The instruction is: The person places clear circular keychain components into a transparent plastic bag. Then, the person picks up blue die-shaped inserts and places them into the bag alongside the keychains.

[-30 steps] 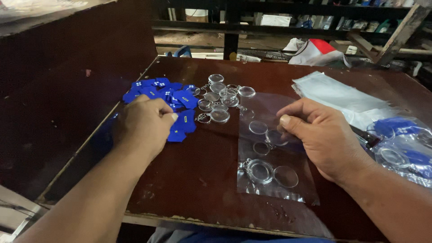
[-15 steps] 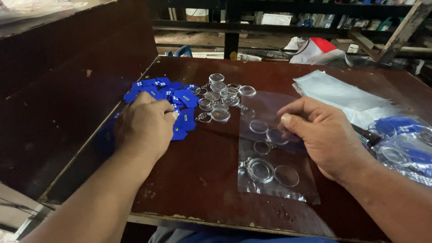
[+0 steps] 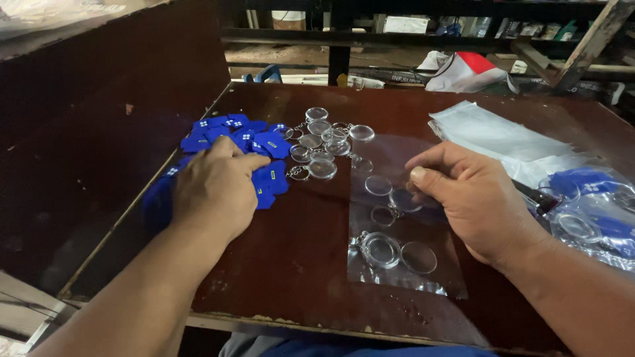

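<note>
Left hand (image 3: 213, 188) has slid onto the blue tags (image 3: 254, 149), fingers curled over them (grip hidden). Right hand (image 3: 473, 198) stays on the clear sheet (image 3: 397, 264), fingers pressed together.

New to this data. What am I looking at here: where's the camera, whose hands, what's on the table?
There is no machine here: a person works with bare hands, and the single camera sits on their head, looking down, so both forearms come in from the bottom edge.

The left hand lies palm down on a pile of blue tags at the left of the dark wooden table. Whether it grips one is hidden.

The right hand rests with its fingertips on a clear plastic bag lying flat; round clear discs, some with key rings, show at the bag. It seems to pinch something small, but that is unclear.

Between the hands sits a loose cluster of clear keyring discs. To the right lie a stack of empty bags and bags of blue pieces.
</note>
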